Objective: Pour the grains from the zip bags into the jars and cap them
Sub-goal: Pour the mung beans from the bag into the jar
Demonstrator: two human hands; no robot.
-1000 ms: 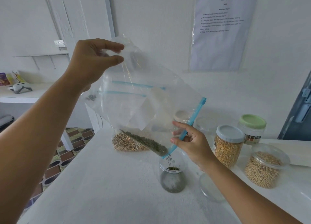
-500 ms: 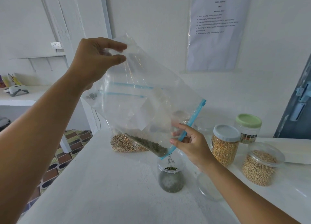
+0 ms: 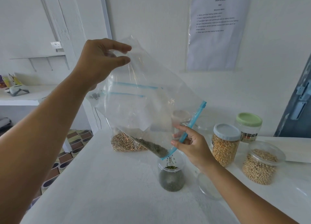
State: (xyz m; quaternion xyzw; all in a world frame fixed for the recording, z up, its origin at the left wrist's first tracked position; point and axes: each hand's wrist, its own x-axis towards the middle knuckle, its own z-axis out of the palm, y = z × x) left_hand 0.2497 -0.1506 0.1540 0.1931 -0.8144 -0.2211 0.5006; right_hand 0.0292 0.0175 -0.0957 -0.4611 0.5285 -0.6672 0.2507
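Left hand (image 3: 99, 62) of mine is raised high, thumb and fingers pinching the bottom corner of the clear plastic zip bag with the blue seal strip (image 3: 146, 106), so the bag hangs tilted with its mouth pointing down to the right. My right hand (image 3: 193, 148) is lower, pinching the blue zip edge near the open corner and holding it just above the small clear jar of dark green grains (image 3: 170, 175), which stands open on the white bench (image 3: 109, 190). I see the last green grains (image 3: 154, 147) gathered along the bag's lower fold, and a few are falling from the corner into the jar's mouth. Just right of that jar a clear round lid (image 3: 207, 188) lies flat on the bench, partly under my right forearm. Behind the held bag, a second zip bag of tan grains (image 3: 124, 143) rests on the bench. To the right stand a clear jar of yellow corn with a pale blue cap (image 3: 225, 144), a green-capped jar (image 3: 249, 127) behind it, and a clear-lidded tub of beige beans (image 3: 262, 163). A printed sheet (image 3: 217, 28) hangs on the white wall.
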